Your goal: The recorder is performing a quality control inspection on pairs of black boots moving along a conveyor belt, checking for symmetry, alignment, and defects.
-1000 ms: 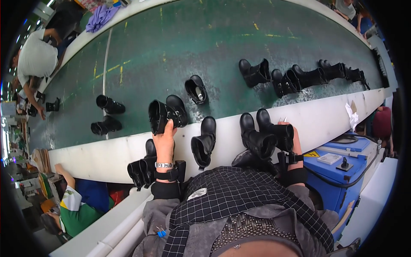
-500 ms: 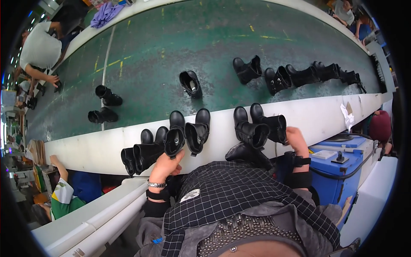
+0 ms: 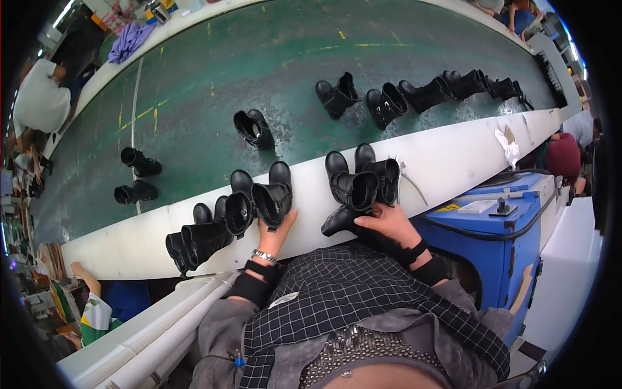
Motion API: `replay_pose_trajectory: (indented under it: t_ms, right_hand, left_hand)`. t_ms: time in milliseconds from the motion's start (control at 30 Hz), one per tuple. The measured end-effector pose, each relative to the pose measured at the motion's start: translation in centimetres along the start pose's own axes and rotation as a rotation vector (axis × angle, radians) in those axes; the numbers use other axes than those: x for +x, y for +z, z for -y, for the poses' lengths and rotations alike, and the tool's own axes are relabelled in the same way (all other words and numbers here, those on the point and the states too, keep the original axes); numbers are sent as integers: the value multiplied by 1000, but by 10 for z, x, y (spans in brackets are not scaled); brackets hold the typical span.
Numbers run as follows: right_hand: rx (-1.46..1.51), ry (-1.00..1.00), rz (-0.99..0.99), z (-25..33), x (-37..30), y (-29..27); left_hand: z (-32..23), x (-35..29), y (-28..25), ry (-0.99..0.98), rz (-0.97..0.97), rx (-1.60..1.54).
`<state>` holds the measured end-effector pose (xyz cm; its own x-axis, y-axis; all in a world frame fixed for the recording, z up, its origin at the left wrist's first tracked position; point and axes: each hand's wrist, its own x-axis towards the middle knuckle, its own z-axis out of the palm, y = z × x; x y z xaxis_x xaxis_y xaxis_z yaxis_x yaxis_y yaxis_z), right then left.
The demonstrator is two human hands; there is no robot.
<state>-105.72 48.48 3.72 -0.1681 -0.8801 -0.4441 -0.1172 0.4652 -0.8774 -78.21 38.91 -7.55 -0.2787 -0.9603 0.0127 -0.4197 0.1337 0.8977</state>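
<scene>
The black boot [image 3: 273, 200] at the left hand [image 3: 276, 235] stands on the white ledge [image 3: 308, 194], its shaft hiding most of that hand's fingers; whether they grip it cannot be told. The right hand [image 3: 392, 225] is over a lying boot [image 3: 340, 222], thumb apart from fingers whose tips are partly hidden, so its hold is unclear too. On the green surface [image 3: 291, 78], the far boots [image 3: 466, 83] overlap, hard to separate.

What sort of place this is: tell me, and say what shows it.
Probably a footwear factory: many similar black boots, a long green surface, perhaps a conveyor, with boots spread along it, and another person at its left edge.
</scene>
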Motion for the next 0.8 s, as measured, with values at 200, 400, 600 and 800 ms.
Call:
replay_pose_trajectory:
  t_ms: [200,400,600,800]
  right_hand:
    - [-177,-165,-270,-11,-2,30]
    - [-122,-257,-295,-18,9,45]
    - [-141,-350,-413,-13,16,56]
    - [-348,-529,-467,-18,33,65]
  left_hand:
    - [-31,15,12,-218,-198,-314]
    - [-62,5,-4,-477,45,-1229]
    - [-99,8,-26,-340,304,-1396]
    - [-128,11,-38,-295,409,-1526]
